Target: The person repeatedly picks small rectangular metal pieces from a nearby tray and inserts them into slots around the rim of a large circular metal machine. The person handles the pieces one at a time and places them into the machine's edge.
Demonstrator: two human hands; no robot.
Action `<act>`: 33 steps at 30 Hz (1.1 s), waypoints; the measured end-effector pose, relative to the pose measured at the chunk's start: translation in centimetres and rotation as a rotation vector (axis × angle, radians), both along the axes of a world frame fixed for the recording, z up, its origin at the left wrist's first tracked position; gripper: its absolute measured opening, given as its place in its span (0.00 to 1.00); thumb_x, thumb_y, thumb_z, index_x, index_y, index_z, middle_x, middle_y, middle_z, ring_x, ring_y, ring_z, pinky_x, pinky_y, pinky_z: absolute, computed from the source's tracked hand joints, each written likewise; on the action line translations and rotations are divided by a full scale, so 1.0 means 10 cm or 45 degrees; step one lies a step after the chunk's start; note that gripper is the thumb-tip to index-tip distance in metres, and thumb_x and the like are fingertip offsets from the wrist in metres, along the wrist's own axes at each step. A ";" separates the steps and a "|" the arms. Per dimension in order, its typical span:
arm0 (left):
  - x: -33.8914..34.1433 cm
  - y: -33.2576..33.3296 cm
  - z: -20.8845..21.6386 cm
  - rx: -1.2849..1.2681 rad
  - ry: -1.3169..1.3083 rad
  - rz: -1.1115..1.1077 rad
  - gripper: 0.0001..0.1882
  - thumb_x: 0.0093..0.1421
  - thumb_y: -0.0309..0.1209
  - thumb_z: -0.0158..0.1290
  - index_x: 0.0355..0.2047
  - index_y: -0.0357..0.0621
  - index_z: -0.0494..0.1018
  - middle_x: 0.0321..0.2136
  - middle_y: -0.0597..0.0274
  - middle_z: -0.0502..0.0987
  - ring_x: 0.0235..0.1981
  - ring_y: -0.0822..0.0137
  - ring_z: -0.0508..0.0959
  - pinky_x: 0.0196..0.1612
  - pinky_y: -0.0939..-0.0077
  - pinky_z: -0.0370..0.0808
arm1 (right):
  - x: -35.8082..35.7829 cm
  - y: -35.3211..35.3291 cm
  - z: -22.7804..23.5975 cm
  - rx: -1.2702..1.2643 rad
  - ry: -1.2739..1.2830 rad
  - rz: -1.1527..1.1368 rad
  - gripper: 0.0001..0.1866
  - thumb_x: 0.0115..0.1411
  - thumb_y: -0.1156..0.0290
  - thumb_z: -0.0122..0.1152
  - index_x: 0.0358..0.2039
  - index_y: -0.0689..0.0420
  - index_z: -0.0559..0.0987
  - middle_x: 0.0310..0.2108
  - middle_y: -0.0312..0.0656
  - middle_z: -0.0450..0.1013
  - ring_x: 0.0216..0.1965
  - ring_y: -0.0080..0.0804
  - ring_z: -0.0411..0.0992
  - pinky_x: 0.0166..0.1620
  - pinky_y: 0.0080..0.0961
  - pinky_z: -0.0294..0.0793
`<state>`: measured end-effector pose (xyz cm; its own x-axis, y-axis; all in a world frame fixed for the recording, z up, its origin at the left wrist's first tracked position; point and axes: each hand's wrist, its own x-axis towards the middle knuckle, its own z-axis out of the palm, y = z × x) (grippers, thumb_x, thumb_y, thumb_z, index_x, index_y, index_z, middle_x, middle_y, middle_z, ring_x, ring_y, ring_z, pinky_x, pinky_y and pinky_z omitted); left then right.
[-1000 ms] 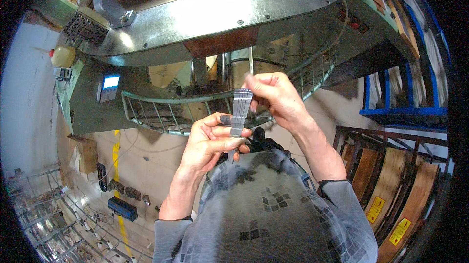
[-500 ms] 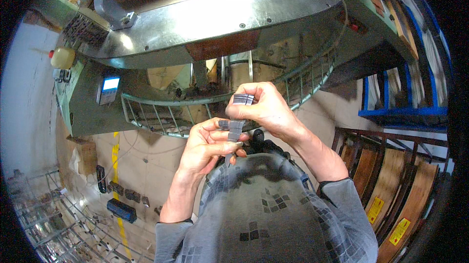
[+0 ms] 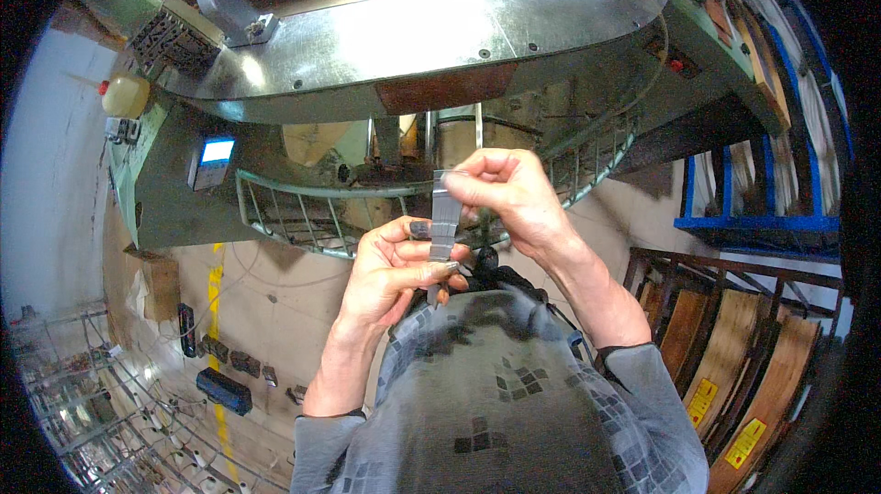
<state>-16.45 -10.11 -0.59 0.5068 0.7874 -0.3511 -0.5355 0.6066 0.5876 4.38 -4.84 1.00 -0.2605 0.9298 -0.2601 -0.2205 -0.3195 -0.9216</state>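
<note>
Fingers shift on thin metal-grey strips: the right hand [image 3: 516, 196] has risen from half a second ago, baring more of the bundle between the two hands. The right thumb and forefinger pinch the narrow strips [image 3: 445, 218] near their upper end; the left hand [image 3: 381, 269], a dark cover [image 3: 419, 230] on one fingertip, grips the lower end in front of the worker's grey apron [image 3: 500, 384]. The step in hand looks like fingering through the bundle; the next move would call for a steady left hold and a light right pinch.

Just beyond, a green curved railing [image 3: 340, 192] stands between the worker and the machine's underside, below a shiny metal tabletop [image 3: 385, 44]. A lit control screen [image 3: 217, 151] hangs to the left, above a cardboard box [image 3: 156, 287] and a dark blue case [image 3: 223, 390] on the floor. Wooden boards [image 3: 730, 347] fill a rack at right.
</note>
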 end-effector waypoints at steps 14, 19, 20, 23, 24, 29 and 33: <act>-0.26 0.27 -0.03 0.117 0.430 0.190 0.22 0.56 0.16 0.62 0.51 0.33 0.71 0.41 0.43 0.82 0.37 0.51 0.86 0.40 0.58 0.87 | -0.59 0.44 -0.19 -0.073 -0.053 0.146 0.17 0.59 0.65 0.70 0.42 0.66 0.84 0.38 0.45 0.83 0.41 0.28 0.79 0.51 0.27 0.75; -0.46 0.60 -0.07 0.025 0.406 0.180 0.24 0.54 0.16 0.63 0.51 0.33 0.70 0.43 0.42 0.81 0.40 0.49 0.85 0.42 0.57 0.87 | -0.81 0.64 -0.28 -0.151 -0.016 0.127 0.15 0.59 0.67 0.69 0.43 0.64 0.84 0.40 0.44 0.82 0.41 0.29 0.78 0.48 0.27 0.75; -0.49 0.69 -0.07 -0.015 0.420 0.168 0.24 0.53 0.16 0.63 0.51 0.33 0.70 0.44 0.42 0.81 0.41 0.49 0.85 0.43 0.57 0.87 | -0.85 0.68 -0.29 -0.167 -0.016 0.099 0.15 0.59 0.67 0.69 0.42 0.63 0.84 0.40 0.43 0.82 0.41 0.30 0.78 0.47 0.26 0.75; -0.61 0.89 -0.04 0.042 0.417 0.101 0.26 0.52 0.15 0.64 0.52 0.29 0.68 0.44 0.39 0.80 0.42 0.48 0.85 0.43 0.56 0.87 | -0.95 0.76 -0.30 -0.221 0.087 -0.026 0.11 0.58 0.72 0.67 0.41 0.62 0.84 0.40 0.42 0.82 0.41 0.29 0.77 0.48 0.27 0.74; -0.62 0.91 -0.02 -0.004 0.414 0.078 0.27 0.52 0.15 0.64 0.52 0.28 0.67 0.44 0.39 0.80 0.42 0.48 0.85 0.43 0.56 0.87 | -0.96 0.77 -0.30 -0.172 0.156 -0.033 0.11 0.58 0.73 0.67 0.41 0.63 0.84 0.40 0.42 0.82 0.41 0.29 0.77 0.48 0.27 0.74; -0.67 0.96 0.02 -0.032 0.381 -0.007 0.28 0.52 0.14 0.64 0.52 0.27 0.65 0.44 0.39 0.80 0.42 0.49 0.85 0.42 0.57 0.87 | -0.97 0.79 -0.34 -0.367 0.226 -0.064 0.14 0.60 0.75 0.67 0.46 0.65 0.81 0.45 0.45 0.80 0.47 0.33 0.77 0.55 0.29 0.74; -0.68 1.00 0.00 -0.056 0.442 -0.030 0.28 0.53 0.13 0.63 0.53 0.28 0.65 0.44 0.40 0.81 0.41 0.50 0.85 0.42 0.57 0.87 | -1.01 0.80 -0.34 -0.331 0.203 -0.048 0.14 0.62 0.74 0.66 0.46 0.65 0.81 0.45 0.46 0.80 0.48 0.34 0.78 0.55 0.29 0.75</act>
